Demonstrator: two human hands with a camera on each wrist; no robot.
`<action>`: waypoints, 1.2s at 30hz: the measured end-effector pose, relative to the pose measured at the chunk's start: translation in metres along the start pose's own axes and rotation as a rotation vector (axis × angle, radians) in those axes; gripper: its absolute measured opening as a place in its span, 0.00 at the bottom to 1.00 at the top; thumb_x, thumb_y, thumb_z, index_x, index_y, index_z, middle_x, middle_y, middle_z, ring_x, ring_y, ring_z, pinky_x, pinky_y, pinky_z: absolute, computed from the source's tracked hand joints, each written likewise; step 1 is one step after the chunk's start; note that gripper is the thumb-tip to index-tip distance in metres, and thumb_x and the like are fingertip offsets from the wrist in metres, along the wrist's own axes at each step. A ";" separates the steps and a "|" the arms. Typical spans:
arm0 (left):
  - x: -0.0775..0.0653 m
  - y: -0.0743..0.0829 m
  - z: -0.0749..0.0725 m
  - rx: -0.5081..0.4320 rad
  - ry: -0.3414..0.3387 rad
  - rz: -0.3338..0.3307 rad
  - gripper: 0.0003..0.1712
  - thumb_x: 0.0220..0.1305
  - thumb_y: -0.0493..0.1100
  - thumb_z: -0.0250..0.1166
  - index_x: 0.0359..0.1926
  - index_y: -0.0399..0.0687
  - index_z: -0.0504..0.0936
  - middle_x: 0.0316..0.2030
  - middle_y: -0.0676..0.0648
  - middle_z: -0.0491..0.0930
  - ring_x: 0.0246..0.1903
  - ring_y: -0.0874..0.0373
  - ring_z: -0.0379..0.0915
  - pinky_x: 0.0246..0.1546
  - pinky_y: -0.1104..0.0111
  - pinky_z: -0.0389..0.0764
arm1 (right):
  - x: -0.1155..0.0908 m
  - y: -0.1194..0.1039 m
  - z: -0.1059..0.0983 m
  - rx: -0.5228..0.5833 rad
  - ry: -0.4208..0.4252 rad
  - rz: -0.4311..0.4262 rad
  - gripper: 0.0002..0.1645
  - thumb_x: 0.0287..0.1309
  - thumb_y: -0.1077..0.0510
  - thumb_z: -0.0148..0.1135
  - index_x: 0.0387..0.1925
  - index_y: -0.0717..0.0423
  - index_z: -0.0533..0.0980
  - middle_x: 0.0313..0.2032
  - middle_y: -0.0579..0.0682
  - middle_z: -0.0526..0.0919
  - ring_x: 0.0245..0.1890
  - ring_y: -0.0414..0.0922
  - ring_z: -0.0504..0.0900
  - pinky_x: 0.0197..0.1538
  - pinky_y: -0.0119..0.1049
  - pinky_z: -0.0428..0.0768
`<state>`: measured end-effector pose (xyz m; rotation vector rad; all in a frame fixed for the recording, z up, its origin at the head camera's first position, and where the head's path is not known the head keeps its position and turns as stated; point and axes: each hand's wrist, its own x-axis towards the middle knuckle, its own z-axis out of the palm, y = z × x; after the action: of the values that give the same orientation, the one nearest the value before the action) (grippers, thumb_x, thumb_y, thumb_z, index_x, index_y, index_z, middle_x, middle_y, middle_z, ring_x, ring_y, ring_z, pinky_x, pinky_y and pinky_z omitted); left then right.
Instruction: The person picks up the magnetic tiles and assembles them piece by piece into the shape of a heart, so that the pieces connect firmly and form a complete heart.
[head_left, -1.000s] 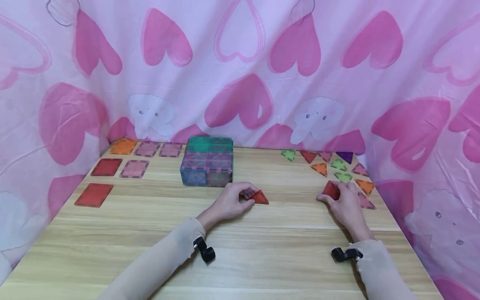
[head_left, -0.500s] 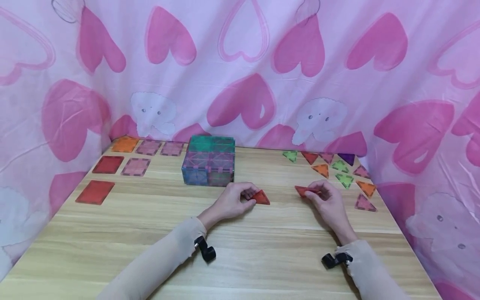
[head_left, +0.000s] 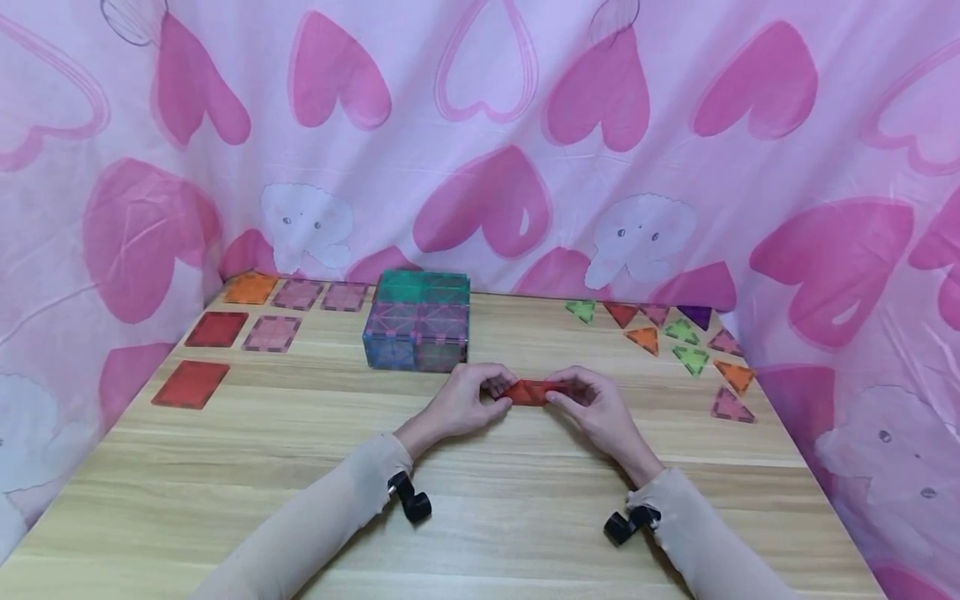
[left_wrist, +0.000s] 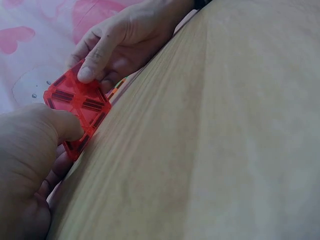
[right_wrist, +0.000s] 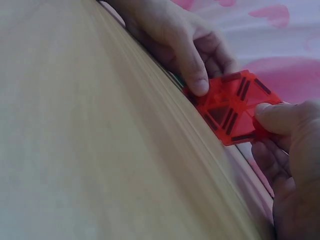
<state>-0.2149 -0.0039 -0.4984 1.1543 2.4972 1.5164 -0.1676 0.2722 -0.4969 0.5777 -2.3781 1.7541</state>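
Observation:
My left hand [head_left: 467, 404] pinches one red triangular magnetic tile [left_wrist: 90, 118] between thumb and fingers, just above the tabletop in front of the box-shaped block of tiles. From the other side, my right hand [head_left: 600, 408] pinches a second red triangular magnetic tile [right_wrist: 256, 96]. In both wrist views the two tiles meet edge to edge and form a diamond shape. Each thumb lies on the near face of its own tile. The fingers behind are partly hidden by the tiles.
A box-shaped block [head_left: 417, 321] of green, purple and blue tiles stands behind my left hand. Square tiles, among them a red one [head_left: 191, 384], lie at the left. Several small triangles, such as a pink one [head_left: 732, 406], lie at the right. A heart-patterned curtain [head_left: 480, 200] encloses the table.
My right hand has moved left from the loose triangles with its red tile and brought it against the left hand's tile. The left hand has stayed in place.

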 end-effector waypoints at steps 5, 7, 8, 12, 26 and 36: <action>0.000 0.000 0.001 0.007 0.009 0.000 0.13 0.66 0.30 0.77 0.49 0.43 0.90 0.40 0.49 0.90 0.37 0.64 0.84 0.43 0.69 0.89 | -0.001 -0.002 0.002 0.008 -0.007 0.017 0.17 0.70 0.67 0.76 0.57 0.60 0.86 0.52 0.58 0.90 0.46 0.43 0.90 0.48 0.30 0.88; -0.001 0.000 0.002 0.015 0.010 0.002 0.13 0.66 0.30 0.77 0.49 0.44 0.90 0.40 0.49 0.90 0.37 0.65 0.84 0.43 0.69 0.89 | -0.003 -0.001 0.001 0.015 -0.007 0.031 0.21 0.69 0.66 0.76 0.61 0.62 0.84 0.55 0.58 0.89 0.48 0.44 0.89 0.50 0.31 0.88; -0.001 -0.001 0.002 0.019 0.011 0.001 0.13 0.65 0.30 0.77 0.49 0.44 0.90 0.40 0.49 0.90 0.37 0.65 0.84 0.43 0.69 0.88 | -0.005 -0.001 0.000 0.019 -0.004 0.041 0.23 0.69 0.65 0.77 0.62 0.62 0.83 0.56 0.58 0.89 0.49 0.44 0.89 0.51 0.31 0.87; -0.002 -0.001 0.005 0.027 0.004 0.005 0.13 0.65 0.31 0.77 0.49 0.43 0.90 0.41 0.49 0.90 0.37 0.64 0.84 0.43 0.70 0.88 | -0.012 0.003 -0.007 0.049 0.028 0.051 0.28 0.70 0.66 0.76 0.67 0.64 0.80 0.60 0.62 0.86 0.54 0.44 0.87 0.57 0.30 0.86; -0.003 -0.001 0.003 0.024 0.005 0.012 0.14 0.65 0.30 0.77 0.50 0.41 0.89 0.42 0.48 0.90 0.38 0.64 0.84 0.43 0.69 0.88 | -0.050 0.012 -0.098 0.011 0.467 0.095 0.31 0.66 0.74 0.74 0.69 0.72 0.77 0.58 0.55 0.87 0.51 0.43 0.89 0.59 0.25 0.84; -0.001 0.002 0.000 0.030 0.010 0.011 0.14 0.66 0.31 0.77 0.51 0.41 0.89 0.42 0.47 0.90 0.38 0.63 0.84 0.43 0.69 0.88 | -0.079 0.020 -0.176 -0.227 0.769 0.233 0.31 0.63 0.64 0.83 0.66 0.62 0.84 0.48 0.39 0.91 0.41 0.30 0.87 0.43 0.17 0.84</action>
<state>-0.2133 -0.0036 -0.4975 1.1697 2.5330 1.4964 -0.1237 0.4606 -0.4844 -0.3658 -2.0650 1.3833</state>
